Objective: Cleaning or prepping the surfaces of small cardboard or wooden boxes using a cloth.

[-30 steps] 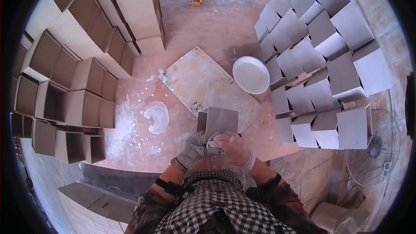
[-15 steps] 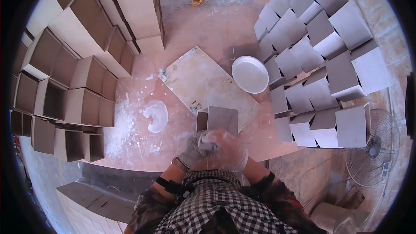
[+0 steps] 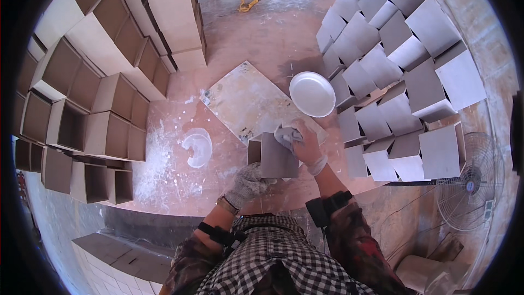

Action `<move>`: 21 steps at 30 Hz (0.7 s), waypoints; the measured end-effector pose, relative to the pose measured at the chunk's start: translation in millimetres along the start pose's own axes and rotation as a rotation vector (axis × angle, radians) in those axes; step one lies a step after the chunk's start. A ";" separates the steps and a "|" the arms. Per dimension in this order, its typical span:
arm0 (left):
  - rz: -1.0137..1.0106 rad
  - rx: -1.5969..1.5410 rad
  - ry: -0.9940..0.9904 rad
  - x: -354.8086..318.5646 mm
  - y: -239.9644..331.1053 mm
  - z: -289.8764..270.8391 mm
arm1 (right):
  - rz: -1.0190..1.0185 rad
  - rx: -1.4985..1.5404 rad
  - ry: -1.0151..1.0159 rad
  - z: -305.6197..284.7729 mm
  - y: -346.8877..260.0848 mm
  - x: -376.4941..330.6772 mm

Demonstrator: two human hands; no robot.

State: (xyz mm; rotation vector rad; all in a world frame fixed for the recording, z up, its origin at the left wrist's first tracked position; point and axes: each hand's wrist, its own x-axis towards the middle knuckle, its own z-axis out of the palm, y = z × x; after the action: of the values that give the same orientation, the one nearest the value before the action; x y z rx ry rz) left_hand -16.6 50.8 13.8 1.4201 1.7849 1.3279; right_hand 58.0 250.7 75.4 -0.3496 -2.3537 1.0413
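An open-ended grey box (image 3: 279, 155) stands in front of me, its hollow end toward the left. My left hand (image 3: 248, 183), in a grey knitted glove, grips the box at its near left edge; its fingertips are partly hidden. My right hand (image 3: 307, 146) is closed over a greyish cloth-like pad (image 3: 285, 134), which it presses on the far right part of the box's top. Beneath the box lies a stained flat board (image 3: 245, 95), set at an angle on the reddish table (image 3: 240, 38).
Stacked brown boxes (image 3: 117, 90) line the left. Grey boxes (image 3: 376, 71) are piled on the right, beside a fan (image 3: 466, 186). A white round dish (image 3: 312, 94) sits by the board. Farther back lies a yellow tool (image 3: 249, 5); a white smear (image 3: 197, 147) marks the table.
My hands were together at the box's near edge, the right one blurred. The right has moved forward and right with the pad onto the box top; the left stays near the box's edge.
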 end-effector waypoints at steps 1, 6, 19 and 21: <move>-0.020 0.002 0.029 -1.4 1.2 0.4 | 0.088 0.006 -0.077 -0.3 -3.5 -7.0; -0.104 0.160 0.040 -6.2 9.2 -7.3 | -0.074 0.069 -0.215 -4.4 -33.8 -71.7; -0.109 -0.135 0.014 -5.4 34.7 -39.0 | 0.611 0.598 0.160 -39.5 -64.2 -95.4; -0.054 -0.023 0.008 -7.2 48.2 -51.7 | 0.585 0.543 0.193 -41.1 -64.6 -74.5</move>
State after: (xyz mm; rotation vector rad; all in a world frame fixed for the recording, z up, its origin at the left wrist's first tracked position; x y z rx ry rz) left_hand -36.1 23.7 76.5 1.3470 1.7944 1.3243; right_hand 141.4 200.0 118.9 -0.9043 -1.7299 1.7634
